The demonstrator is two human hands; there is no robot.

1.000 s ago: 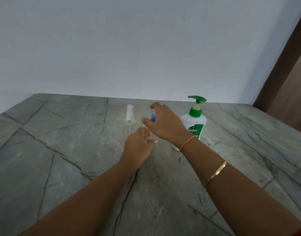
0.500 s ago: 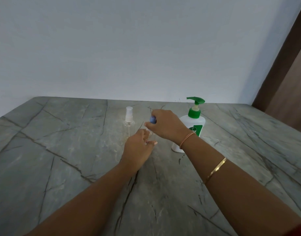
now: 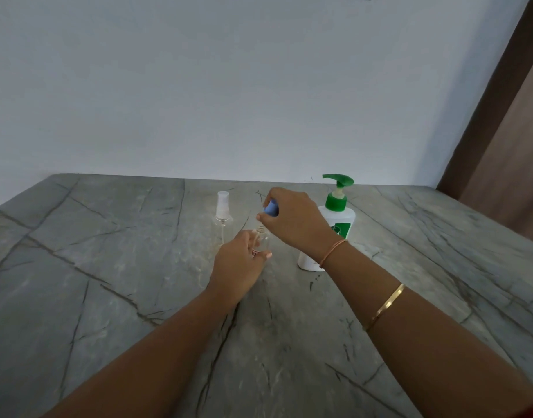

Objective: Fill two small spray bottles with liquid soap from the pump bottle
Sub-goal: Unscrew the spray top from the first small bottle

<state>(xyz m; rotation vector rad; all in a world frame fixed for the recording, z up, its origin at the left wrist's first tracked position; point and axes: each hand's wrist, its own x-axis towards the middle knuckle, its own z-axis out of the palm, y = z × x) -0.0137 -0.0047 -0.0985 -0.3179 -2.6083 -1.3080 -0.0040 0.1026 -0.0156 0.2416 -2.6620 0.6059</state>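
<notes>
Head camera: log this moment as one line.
left hand: holds small clear bottle, neck uncapped | right hand: holds blue spray cap above it | second spray bottle: capped, upright | pump bottle: upright

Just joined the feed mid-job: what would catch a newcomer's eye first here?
The two hands at mid-table: the left hand grips a small clear bottle, and the right hand holds a blue cap just above its open neck. Right of them stands the green-topped pump bottle; left, a capped spray bottle.
</notes>
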